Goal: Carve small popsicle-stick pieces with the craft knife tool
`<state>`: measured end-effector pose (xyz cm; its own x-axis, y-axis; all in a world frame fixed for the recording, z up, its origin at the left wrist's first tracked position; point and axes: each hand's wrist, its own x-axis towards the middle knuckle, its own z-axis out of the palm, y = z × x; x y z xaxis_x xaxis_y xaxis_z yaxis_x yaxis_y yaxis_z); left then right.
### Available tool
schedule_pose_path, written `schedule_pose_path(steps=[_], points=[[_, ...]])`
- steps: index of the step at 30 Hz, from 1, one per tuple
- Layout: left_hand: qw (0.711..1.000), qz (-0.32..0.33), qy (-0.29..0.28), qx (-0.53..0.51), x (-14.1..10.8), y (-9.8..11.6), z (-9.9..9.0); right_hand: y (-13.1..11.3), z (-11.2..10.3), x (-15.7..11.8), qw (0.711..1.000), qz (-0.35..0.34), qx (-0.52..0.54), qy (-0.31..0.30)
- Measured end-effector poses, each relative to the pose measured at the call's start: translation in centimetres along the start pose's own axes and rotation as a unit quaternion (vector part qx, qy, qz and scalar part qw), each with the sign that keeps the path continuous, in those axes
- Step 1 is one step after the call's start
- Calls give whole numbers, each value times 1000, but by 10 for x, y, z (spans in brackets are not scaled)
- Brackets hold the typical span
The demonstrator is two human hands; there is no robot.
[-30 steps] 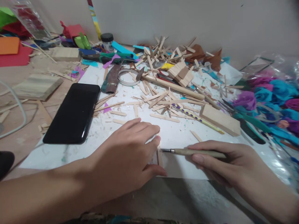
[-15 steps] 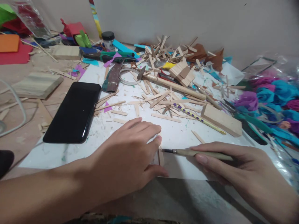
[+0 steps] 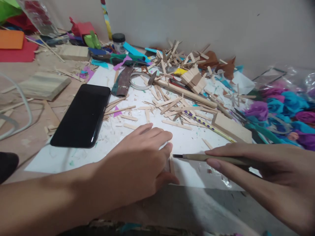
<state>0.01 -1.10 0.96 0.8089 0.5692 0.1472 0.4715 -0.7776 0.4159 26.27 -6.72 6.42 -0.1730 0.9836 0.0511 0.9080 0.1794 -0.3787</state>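
Note:
My left hand point(image 3: 141, 157) lies palm down near the front edge of the white sheet point(image 3: 36, 164). Its fingers and thumb press a thin wooden craft stick point(image 3: 172, 168) against the sheet; part of the stick is hidden beneath them. In my right hand point(image 3: 268, 173) is a small carving chisel point(image 3: 197, 157), pinched between thumb and fingers around its wooden handle. The dark metal tip points left and is at the stick's right edge, close by the left fingertips. Whether the tip touches the wood I cannot tell.
A black phone point(image 3: 82, 116) lies left of my hands. Beyond them are scattered craft sticks point(image 3: 169, 106), a hammer point(image 3: 184, 90), a roll of tape point(image 3: 140, 81), a spotted pencil point(image 3: 209, 126) and a wood block point(image 3: 230, 127). Crepe paper flowers point(image 3: 295, 101) fill the right side.
My right hand has shifted right and rolled over a little, the chisel still in its grip. My left hand keeps its hold on the stick. The whole view has swung slightly.

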Motion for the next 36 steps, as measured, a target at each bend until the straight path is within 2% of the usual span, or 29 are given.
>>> schedule_pose_path(steps=[21, 26, 30, 36], points=[[1000, -4, -8, 1, -1, 0, 1, -6, -6, 8, 998, 59, 4, -8], [1000, -4, -2, -5, 1, -2, 2, -3, -4, 9, 1000, 28, 2, -11], [1000, 9, 1, -2, 0, -3, 1, -10, -7, 11, 999, 18, -20, -27], [1000, 2, 23, 16, -1, -2, 5, -32, -11, 22, 993, -76, -80, -48]])
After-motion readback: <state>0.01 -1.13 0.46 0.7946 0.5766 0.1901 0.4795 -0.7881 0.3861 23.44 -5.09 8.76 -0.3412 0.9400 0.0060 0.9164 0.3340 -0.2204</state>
